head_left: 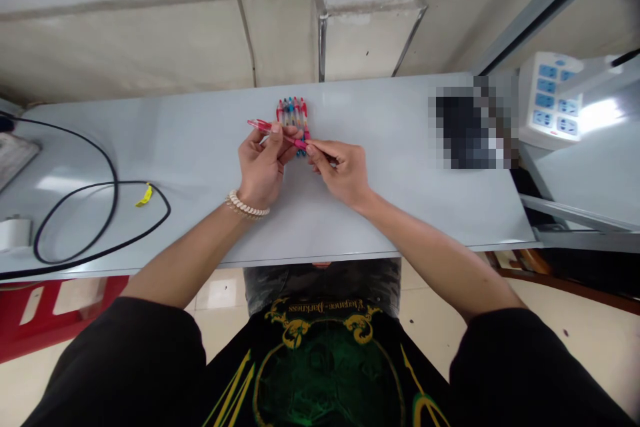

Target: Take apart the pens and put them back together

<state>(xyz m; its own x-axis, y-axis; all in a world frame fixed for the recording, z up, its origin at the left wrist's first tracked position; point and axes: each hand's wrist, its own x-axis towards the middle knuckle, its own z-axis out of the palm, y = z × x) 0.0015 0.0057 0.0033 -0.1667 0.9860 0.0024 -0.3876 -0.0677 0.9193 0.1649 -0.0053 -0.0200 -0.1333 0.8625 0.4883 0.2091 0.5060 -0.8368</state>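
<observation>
My left hand (264, 172) closes thumb against fingers on a red transparent pen (274, 129), and my right hand (343, 175) pinches the pen's pink end, nearly closed. The pen is held crosswise over the near end of a row of multicoloured pens (293, 115) lying on the grey counter (380, 121).

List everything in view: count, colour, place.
red pen: 1, translucent red and pink, held above the table
row of pens: several, red and blue, side by side on the table
table: 1, pale grey, under everything here
cable: 1, black, looped at the table's left
tag: 1, yellow, on the cable
plug: 1, white, left table edge
power strip: 1, white and blue, right, beyond the table
pixelated object: 1, dark, right of the pens
bracelet: 1, cream, beaded, left wrist
left hand: 1, gripping the red pen
right hand: 1, gripping its pink part
</observation>
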